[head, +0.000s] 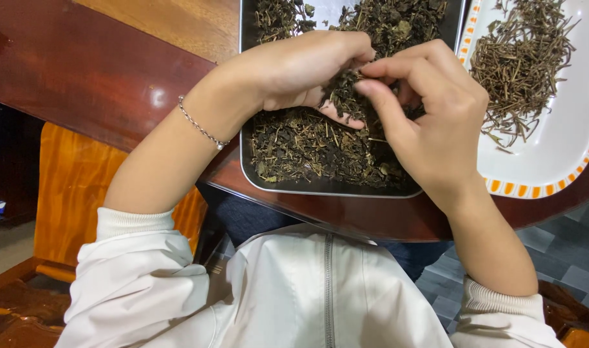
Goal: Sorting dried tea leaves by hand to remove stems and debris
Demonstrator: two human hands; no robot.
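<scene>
1. Dried leaves [307,145] fill a metal tray [326,188]; they are dark green to brown, curled and broken into small pieces, with thin stems mixed among them.
2. The tray is rectangular with rounded corners and stands at the near edge of a dark red-brown wooden table [95,77].
3. The left hand [301,71] is over the middle of the tray, palm turned toward the person, and it cups a small clump of leaves [347,96].
4. Its fingers [346,48] are curled inward and close together around the clump; the thumb tip shows under the clump.
5. The right hand [429,122] is just beside the left one, and the two touch at the clump.
6. The right fingers [378,96] are bent; the thumb and first finger are nearly together, pinching at the leaves in the left hand. What exactly is between them I cannot tell, because it is too small.
7. A thin silver bracelet [201,129] is on the left wrist.
8. To the right of the tray is a white plate [565,129] with an orange checked rim.
9. On the plate lies a pile of stems [520,58], thin and brown, separate from the leaves.
10. The person wears a white zip jacket [307,290] with the sleeves pushed up.
</scene>
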